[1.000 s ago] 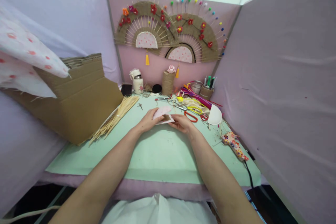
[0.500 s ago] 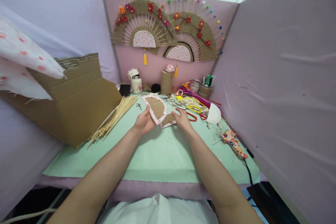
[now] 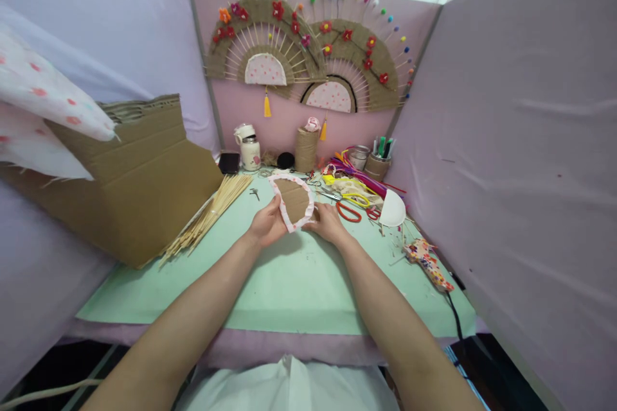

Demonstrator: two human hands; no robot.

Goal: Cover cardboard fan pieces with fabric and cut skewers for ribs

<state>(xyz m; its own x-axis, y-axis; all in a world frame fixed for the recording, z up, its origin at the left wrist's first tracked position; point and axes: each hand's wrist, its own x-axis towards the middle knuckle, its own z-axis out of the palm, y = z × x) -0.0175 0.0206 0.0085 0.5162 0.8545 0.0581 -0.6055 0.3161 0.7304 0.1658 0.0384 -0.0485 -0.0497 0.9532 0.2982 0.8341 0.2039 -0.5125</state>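
My left hand grips a half-round cardboard piece by its lower left edge. White fabric with pink spots is folded over that piece's rim, and bare brown cardboard shows in the middle. Close against its right edge, my right hand is closed on a second cardboard piece, most of which is hidden behind the first piece and my fingers. Both pieces are held above the green tabletop. Just right of my right hand lie red-handled scissors.
Bamboo sticks and a large cardboard sheet lie left. Yellow-handled scissors, a white half-round piece and a flower-patterned glue gun with a cord lie right. A bottle and twine roll stand behind.
The second cardboard piece has moved up behind the first one, so less of it shows. My right hand has come left, closer to my left hand. The first piece has shifted slightly right.
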